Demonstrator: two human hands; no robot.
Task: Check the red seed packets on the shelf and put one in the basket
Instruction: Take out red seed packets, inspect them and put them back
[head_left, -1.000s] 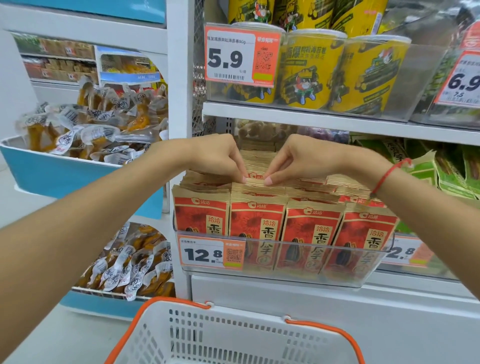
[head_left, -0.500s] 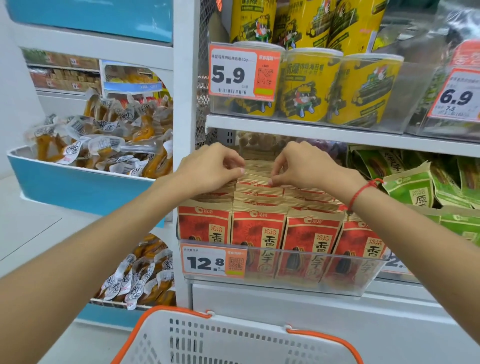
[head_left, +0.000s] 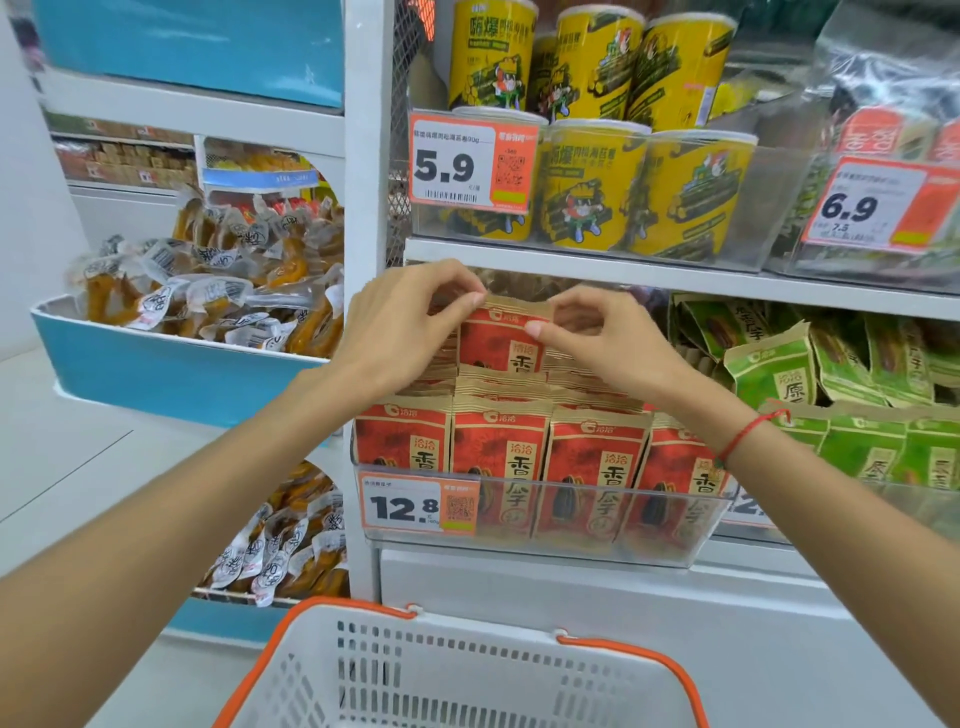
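Rows of red seed packets (head_left: 501, 452) stand in a clear shelf bin (head_left: 670, 535) behind a 12.8 price tag. One red packet (head_left: 498, 340) from a back row sticks up above the others. My left hand (head_left: 410, 322) pinches its top left corner and my right hand (head_left: 597, 332) pinches its top right edge. A white basket with orange rim (head_left: 363, 613) sits below the shelf at the bottom of the view; nothing shows in the visible part of it.
Green seed packets (head_left: 774, 369) fill the bin to the right. Yellow snack tubs (head_left: 592, 182) stand on the shelf above, close over my hands. A blue bin of vacuum-packed snacks (head_left: 208, 291) is on the left, beyond a white shelf post (head_left: 366, 208).
Both hands went from leafing through the packet tops to pinching one packet, which now stands lifted above its row. The view has moved closer and tilted up slightly.
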